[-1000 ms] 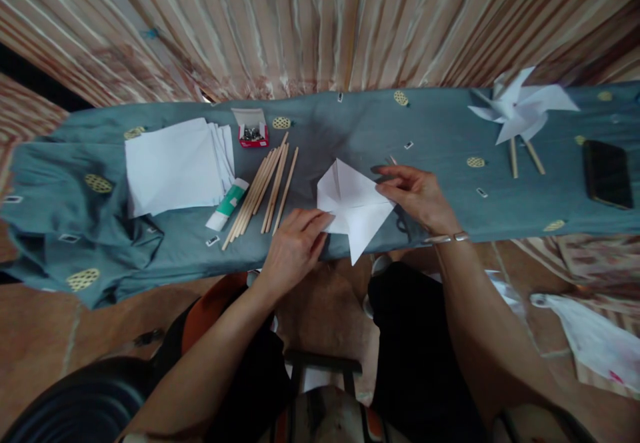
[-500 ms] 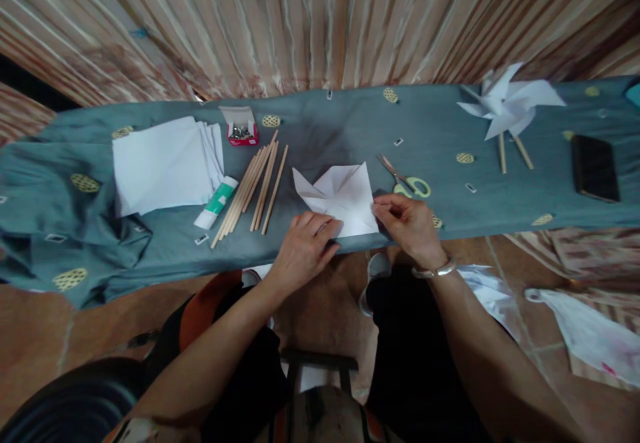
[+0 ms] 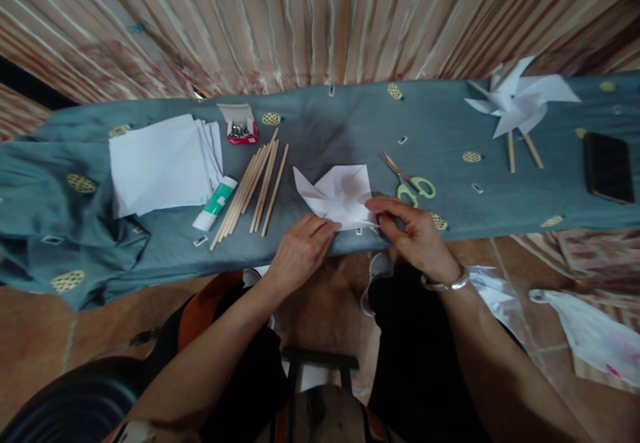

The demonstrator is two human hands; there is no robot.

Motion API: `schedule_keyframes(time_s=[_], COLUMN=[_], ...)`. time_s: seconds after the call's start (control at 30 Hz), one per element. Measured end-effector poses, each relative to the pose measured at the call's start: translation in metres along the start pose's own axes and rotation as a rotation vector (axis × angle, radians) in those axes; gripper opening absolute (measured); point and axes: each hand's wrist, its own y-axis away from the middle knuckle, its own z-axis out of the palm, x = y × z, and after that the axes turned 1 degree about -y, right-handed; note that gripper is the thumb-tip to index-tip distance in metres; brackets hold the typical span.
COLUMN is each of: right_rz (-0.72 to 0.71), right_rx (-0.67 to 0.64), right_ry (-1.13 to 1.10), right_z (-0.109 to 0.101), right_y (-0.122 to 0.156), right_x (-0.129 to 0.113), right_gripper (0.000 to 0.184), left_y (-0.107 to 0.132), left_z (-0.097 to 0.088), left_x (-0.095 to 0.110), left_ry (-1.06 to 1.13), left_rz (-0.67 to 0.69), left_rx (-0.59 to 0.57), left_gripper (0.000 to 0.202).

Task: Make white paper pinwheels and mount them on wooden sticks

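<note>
The left hand (image 3: pixel 303 243) has its fingers close together, with the tips on the near edge of the folded paper (image 3: pixel 345 196), over to its left. From here I can't tell if it pinches or just presses. The right hand (image 3: pixel 420 239) curls its finger and thumb at the paper's near right corner. I can't see if they pinch it.

Both hands touch the paper, so neither is nearer. It lies ahead and to the right of the left hand, and ahead and to the left of the right one. Its longest line goes from the pointy flap, far on the left, down to the right hand's corner.

Just right of the paper are the scissors (image 3: pixel 404 177). Left of it are the sticks (image 3: pixel 247 193), then the glue (image 3: pixel 216 203). Well past it, on the right, is the pinwheel (image 3: pixel 515 99). Behind everything hangs the curtain (image 3: pixel 320 23).
</note>
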Motion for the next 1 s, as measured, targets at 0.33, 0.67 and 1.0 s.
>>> schedule_keyframes(time_s=[0.33,0.67,1.0], right_rz=[0.141,0.171,0.175], right_rx=[-0.173,-0.066,-0.032], right_ry=[-0.244,-0.172,-0.207], right_z=[0.001,0.027,0.025], right_y=[-0.01,-0.017,-0.025], right_x=[-0.003,-0.002,-0.001], right_gripper=[0.012,0.031,0.03], left_y=[0.003,0.004,0.004], left_z=[-0.004,-0.001,-0.003], left_x=[0.0,0.007,0.005], left_ry=[0.048,0.022,0.027], left_rz=[-0.009,0.069,0.047], left_rx=[-0.021,-0.022,-0.085], left_gripper=[0.023,0.022,0.023])
